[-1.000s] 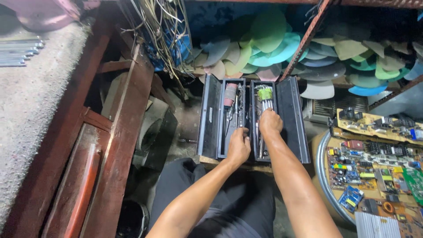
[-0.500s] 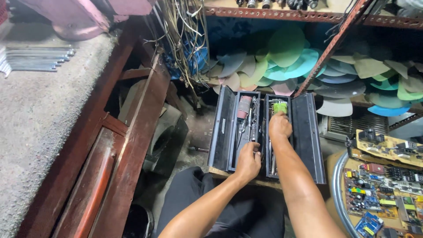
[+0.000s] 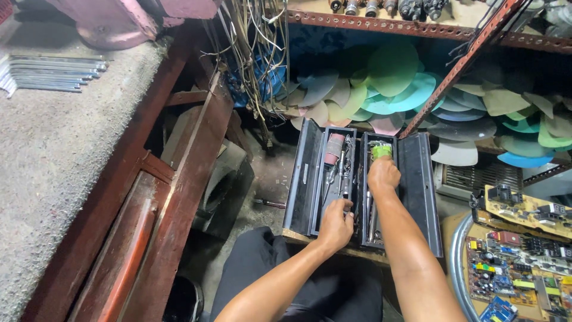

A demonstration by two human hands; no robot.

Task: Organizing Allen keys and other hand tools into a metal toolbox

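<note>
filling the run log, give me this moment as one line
left hand: in left tray of open black toolbox | right hand: on green-handled tool in right tray

a small pale rectangular label point(image 3: 305, 173) sits on the open left lid of the black toolbox point(image 3: 417, 179); no packages, signs or screens show clearly.

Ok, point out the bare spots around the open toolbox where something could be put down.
Free: the grey benchtop below the row of spanners, and the dark floor strip left of the toolbox. Crowded: both toolbox trays under the left hand and right hand, and the circuit boards.
</note>
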